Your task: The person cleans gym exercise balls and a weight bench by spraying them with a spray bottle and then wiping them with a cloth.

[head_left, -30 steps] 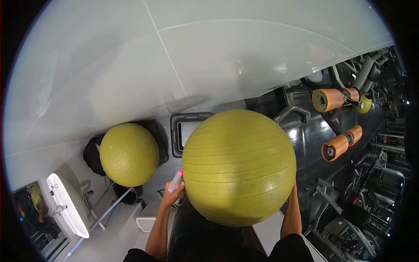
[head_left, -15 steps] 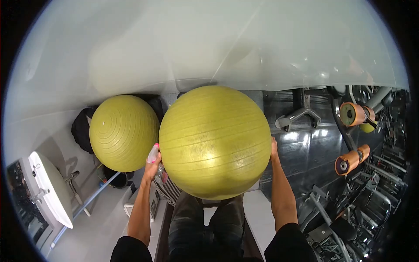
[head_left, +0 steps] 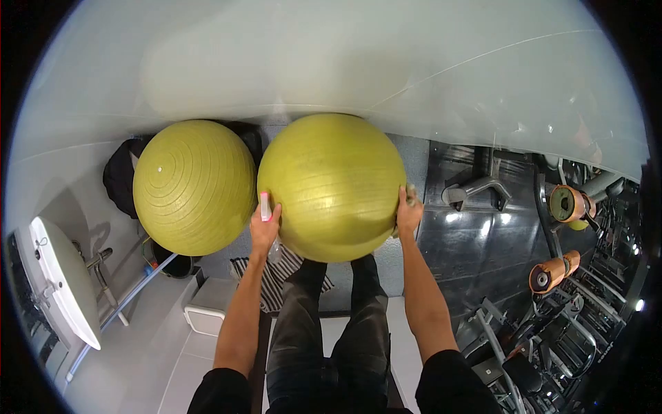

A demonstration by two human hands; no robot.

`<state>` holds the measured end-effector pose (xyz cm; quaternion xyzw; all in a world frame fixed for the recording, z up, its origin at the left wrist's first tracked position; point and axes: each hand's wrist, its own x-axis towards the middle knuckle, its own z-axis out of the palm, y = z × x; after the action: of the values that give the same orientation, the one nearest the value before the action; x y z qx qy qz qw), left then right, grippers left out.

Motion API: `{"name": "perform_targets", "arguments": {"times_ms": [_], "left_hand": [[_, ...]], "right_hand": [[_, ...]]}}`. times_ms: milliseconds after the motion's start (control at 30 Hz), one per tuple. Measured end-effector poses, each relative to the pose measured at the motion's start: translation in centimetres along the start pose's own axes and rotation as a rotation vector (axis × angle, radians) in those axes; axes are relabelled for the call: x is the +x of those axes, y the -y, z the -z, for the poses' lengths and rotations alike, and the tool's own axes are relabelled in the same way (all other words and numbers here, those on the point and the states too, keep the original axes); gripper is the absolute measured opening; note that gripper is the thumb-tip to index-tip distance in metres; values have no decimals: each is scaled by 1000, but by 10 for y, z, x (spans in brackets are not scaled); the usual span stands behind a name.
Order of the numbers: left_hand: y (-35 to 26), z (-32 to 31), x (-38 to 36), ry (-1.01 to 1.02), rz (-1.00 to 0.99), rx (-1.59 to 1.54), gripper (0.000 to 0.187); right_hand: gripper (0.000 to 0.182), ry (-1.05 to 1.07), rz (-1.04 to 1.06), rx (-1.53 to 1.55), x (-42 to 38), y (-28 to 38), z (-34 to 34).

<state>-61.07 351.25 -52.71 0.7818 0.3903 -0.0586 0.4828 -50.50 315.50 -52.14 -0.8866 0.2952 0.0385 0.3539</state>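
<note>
A large yellow-green exercise ball (head_left: 331, 186) is held between my two hands in front of my legs. My left hand (head_left: 264, 231) presses its left side, fingers curled round a spray bottle (head_left: 265, 206) with a pink and white head; part of a clear body shows below. On the ball's right side, my right hand (head_left: 408, 215) grips what looks like a crumpled greyish cloth (head_left: 412, 194), partly hidden by the fingers. A second yellow-green exercise ball (head_left: 194, 190) rests just to the left, with its plug facing up.
A pale wall (head_left: 331, 62) runs behind both balls. On the left are a white sink (head_left: 67, 283), a blue pole (head_left: 131, 301), a black bin (head_left: 176, 262) and a dark bag (head_left: 123, 178). A striped cloth (head_left: 279, 279) lies near my feet. Gym equipment (head_left: 552, 269) stands right.
The held ball has moved away from me, toward the wall and floor, and looks smaller. Both hands went with it and now sit nearer its front. More of the striped cloth shows.
</note>
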Motion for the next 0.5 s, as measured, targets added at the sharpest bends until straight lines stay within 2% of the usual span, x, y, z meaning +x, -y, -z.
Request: {"name": "perform_targets", "arguments": {"times_ms": [33, 100, 133, 200, 300, 367, 433, 500], "left_hand": [[-1, 1, 3, 1, 0, -1, 50], [-5, 4, 0, 163, 110, 154, 48], [-9, 5, -7, 167, 112, 150, 48], [-19, 11, -12, 132, 125, -81, 42], [-24, 15, -16, 135, 201, -129, 38], [-18, 14, -16, 139, 177, -140, 39], [-17, 16, -20, 138, 154, -145, 40], [-20, 19, -30, 90, 55, -253, 41]], "right_hand": [[63, -1, 0, -1, -1, 4, 1], [63, 115, -7, -269, -5, 4, 6], [65, 205, -129, -199, -1, -2, 12], [66, 218, -73, -235, 7, 1, 10], [68, 213, -59, -306, 1, 5, 11], [68, 179, -78, -329, 4, 9, 13], [65, 218, -105, -195, 9, 2, 13], [62, 206, -106, -160, 8, 0, 17]]}}
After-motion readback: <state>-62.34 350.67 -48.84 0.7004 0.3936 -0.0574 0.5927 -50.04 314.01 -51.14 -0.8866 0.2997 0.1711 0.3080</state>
